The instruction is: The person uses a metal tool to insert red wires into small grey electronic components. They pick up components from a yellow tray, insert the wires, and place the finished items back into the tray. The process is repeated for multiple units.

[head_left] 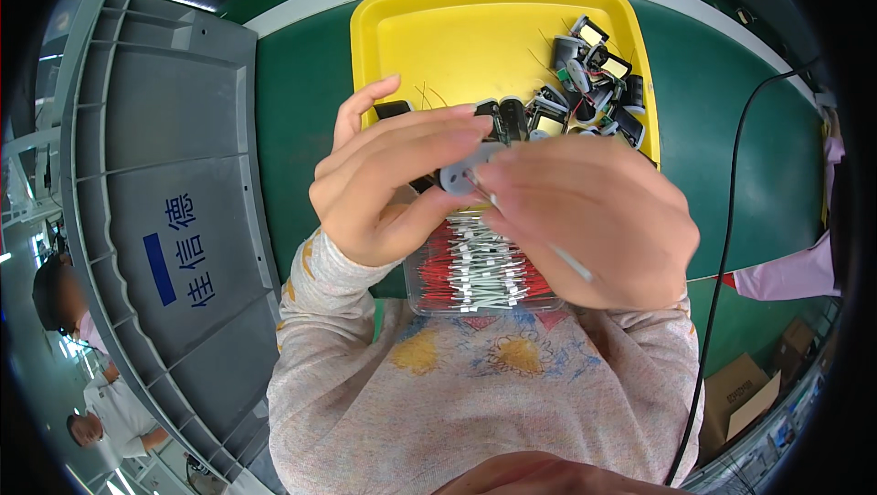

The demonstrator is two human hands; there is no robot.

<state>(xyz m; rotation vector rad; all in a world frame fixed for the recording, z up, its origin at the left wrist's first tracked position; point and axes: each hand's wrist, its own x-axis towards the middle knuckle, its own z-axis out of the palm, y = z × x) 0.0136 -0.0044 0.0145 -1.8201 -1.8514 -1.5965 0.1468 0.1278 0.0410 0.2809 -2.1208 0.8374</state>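
My left hand (375, 175) pinches a small part with a round grey end cap (456, 178) between thumb and fingers. Most of that part's body is hidden behind the fingers. Close against the cap, my right hand (603, 212) has its fingertips pressed together on a thin wire, blurred by motion. A whitish wire end (572, 263) shows across the right palm. Just below both hands sits a clear plastic box (416, 301) filled with short red and white wires (480, 262).
Beyond my hands, a yellow tray (438, 29) holds several black cylindrical parts (598, 84) with thin leads, heaped at its right. A large grey crate (183, 166) stands at the left. A black cable (734, 194) runs down the right side of the green table (703, 130). Other people are nearby.
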